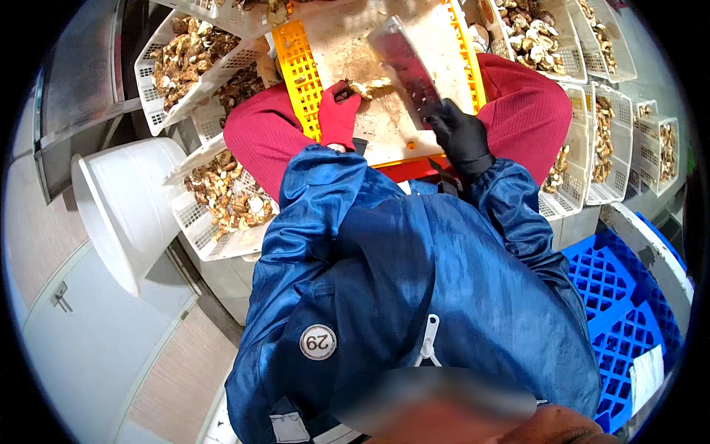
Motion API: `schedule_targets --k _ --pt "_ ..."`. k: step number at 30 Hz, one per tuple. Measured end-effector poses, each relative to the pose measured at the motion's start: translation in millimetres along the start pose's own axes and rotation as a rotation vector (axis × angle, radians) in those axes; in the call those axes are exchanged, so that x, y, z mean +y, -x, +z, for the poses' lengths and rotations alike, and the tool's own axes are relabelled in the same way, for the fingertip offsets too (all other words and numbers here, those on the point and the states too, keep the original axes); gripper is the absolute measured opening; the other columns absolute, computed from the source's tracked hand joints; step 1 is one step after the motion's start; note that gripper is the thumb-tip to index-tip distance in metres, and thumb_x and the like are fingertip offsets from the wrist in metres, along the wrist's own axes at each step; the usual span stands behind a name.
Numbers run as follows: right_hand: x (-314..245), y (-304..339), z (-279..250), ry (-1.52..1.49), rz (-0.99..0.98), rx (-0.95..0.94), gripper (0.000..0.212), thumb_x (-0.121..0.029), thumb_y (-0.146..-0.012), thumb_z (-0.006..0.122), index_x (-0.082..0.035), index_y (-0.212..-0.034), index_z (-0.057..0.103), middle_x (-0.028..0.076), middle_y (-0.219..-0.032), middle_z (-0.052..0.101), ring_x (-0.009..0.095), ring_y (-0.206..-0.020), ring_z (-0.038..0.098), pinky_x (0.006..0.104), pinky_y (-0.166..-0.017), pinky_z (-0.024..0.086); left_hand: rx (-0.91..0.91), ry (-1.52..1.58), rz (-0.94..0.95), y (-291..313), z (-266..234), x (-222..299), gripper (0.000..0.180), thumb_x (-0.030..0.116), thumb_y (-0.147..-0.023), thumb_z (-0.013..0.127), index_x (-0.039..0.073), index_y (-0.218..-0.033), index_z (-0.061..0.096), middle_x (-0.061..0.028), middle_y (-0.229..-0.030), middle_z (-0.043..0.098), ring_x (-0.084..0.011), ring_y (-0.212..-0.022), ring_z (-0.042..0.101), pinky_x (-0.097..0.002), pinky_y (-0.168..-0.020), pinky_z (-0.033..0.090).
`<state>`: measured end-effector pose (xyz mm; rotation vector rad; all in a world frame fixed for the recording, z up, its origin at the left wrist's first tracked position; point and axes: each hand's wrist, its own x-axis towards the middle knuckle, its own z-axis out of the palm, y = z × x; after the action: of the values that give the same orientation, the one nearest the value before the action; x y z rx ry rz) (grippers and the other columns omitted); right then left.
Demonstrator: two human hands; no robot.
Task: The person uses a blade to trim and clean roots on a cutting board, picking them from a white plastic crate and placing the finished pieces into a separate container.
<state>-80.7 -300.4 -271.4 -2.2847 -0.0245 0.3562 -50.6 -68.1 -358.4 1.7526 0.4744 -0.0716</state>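
Observation:
My left hand (339, 115), in a red glove, has its fingers closed around one end of a knobbly, yellow-brown mushroom (379, 85). The mushroom lies against a pale, stained cutting board (340, 44). In a black glove, my right hand (460, 137) grips a cleaver (405, 63) whose handle is hidden in the fist. Its broad blade slants up and to the left over the board, close to the mushroom's right tip. I cannot tell whether blade and mushroom touch. The board rests on a yellow plastic crate (297, 70) between my knees.
White baskets of brown and pale mushrooms stand at the left (159, 89), lower left (200, 229), upper right (573, 44) and right (610, 148). A white tub (126, 200) tilts at the left. Blue plastic crates (614, 296) lie at the lower right.

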Motion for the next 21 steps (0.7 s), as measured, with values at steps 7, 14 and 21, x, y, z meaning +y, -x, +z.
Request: schedule_targets --k 7,14,21 --pt "-34.7 -1.0 5.6 0.443 -0.103 -0.186 0.016 -0.019 -0.077 0.051 -0.009 -0.088 0.046 0.015 -0.058 0.056 0.033 -0.055 0.058 0.0449 -0.049 0.043 0.046 -0.165 0.044 6.0 5.9 8.0 0.051 0.017 -0.063 0.071 0.001 -0.105 0.047 -0.0103 -0.091 0.057 -0.0181 -0.079 0.056 -0.0286 -0.072 0.047" --pt "-27.0 -61.6 35.2 0.384 -0.226 -0.091 0.019 -0.026 -0.081 0.049 -0.009 -0.089 0.046 0.016 -0.063 0.058 0.035 -0.059 0.057 0.0461 -0.051 0.043 0.032 -0.013 -0.081 -9.7 9.0 14.4 0.049 0.022 -0.068 0.068 0.004 -0.109 0.047 -0.0077 -0.08 0.057 -0.0141 -0.061 0.053 -0.026 -0.055 0.045" --pt "-26.8 -13.4 -7.3 0.24 -0.045 0.028 0.019 -0.026 -0.081 0.053 -0.008 -0.088 0.051 0.017 -0.068 0.057 0.037 -0.068 0.057 0.0438 -0.055 0.044 0.017 0.245 -0.311 7.4 9.3 18.0 0.029 0.024 -0.079 0.06 0.003 -0.097 0.05 -0.0069 -0.059 0.053 -0.0125 -0.038 0.046 -0.0253 -0.033 0.037"
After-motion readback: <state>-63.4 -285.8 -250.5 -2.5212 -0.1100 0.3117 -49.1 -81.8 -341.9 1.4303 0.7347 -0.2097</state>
